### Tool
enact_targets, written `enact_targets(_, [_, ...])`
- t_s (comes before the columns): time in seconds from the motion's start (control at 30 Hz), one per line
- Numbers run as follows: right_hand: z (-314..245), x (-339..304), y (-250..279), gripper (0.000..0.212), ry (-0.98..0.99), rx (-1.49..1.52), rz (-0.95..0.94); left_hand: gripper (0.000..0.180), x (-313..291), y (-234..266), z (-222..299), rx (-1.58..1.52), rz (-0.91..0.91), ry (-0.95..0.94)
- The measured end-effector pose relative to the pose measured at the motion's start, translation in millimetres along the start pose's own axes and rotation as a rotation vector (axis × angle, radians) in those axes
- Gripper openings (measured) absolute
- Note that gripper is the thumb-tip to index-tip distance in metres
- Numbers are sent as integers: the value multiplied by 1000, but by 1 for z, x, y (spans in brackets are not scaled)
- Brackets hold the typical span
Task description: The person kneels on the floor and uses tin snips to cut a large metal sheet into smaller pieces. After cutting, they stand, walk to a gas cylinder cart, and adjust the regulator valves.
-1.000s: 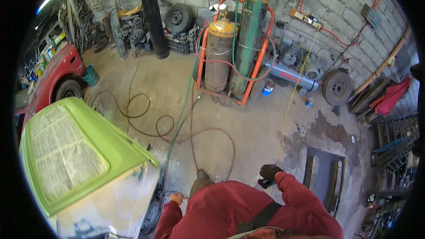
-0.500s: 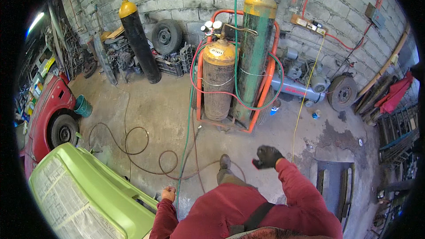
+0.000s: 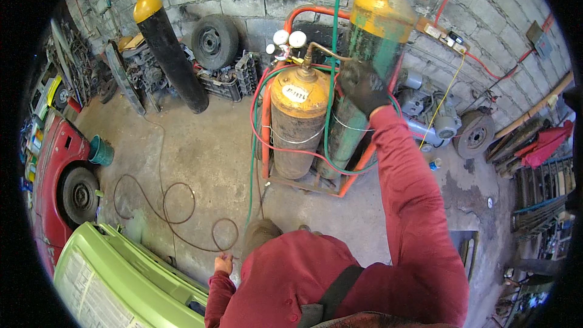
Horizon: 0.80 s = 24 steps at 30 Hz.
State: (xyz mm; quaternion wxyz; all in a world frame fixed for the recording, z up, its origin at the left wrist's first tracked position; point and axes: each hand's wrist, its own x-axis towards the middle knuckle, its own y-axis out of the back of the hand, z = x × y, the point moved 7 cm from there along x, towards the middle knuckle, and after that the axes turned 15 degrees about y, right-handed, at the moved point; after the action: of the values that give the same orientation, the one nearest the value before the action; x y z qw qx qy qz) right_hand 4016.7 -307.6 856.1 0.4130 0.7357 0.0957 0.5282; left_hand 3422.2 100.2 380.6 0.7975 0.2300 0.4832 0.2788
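My right hand [image 3: 363, 87], in a dark glove, reaches in front of the tall green cylinder [image 3: 378, 48] with a yellow top. It is at the right end of a bent metal rod [image 3: 328, 50], which rises from the shorter yellow-topped cylinder [image 3: 299, 98]. Its fingers are blurred and partly hidden, so a grip on the rod cannot be made out. Bare and low beside my body, my left hand [image 3: 224, 263] has curled fingers; whatever they hold, if anything, is hidden. Pressure gauges [image 3: 288, 39] sit by the shorter cylinder's neck.
An orange cart frame [image 3: 266, 127] carries both cylinders, with green and red hoses draped round it. A brown hose [image 3: 194, 197] loops over the floor. Left stands a light-green car panel [image 3: 115, 249] with masking paper; a compressor [image 3: 428, 127] is behind right.
I have stepped closer to the cylinders. My right arm has stretched forward and up, bringing the gloved hand from above the floor to the rod's end. My left hand stays low.
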Motion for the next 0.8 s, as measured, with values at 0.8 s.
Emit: enact_targets(0.8, [46, 60, -68, 38, -589, -672, -793, 29, 45, 115, 710, -108, -274, -1280])
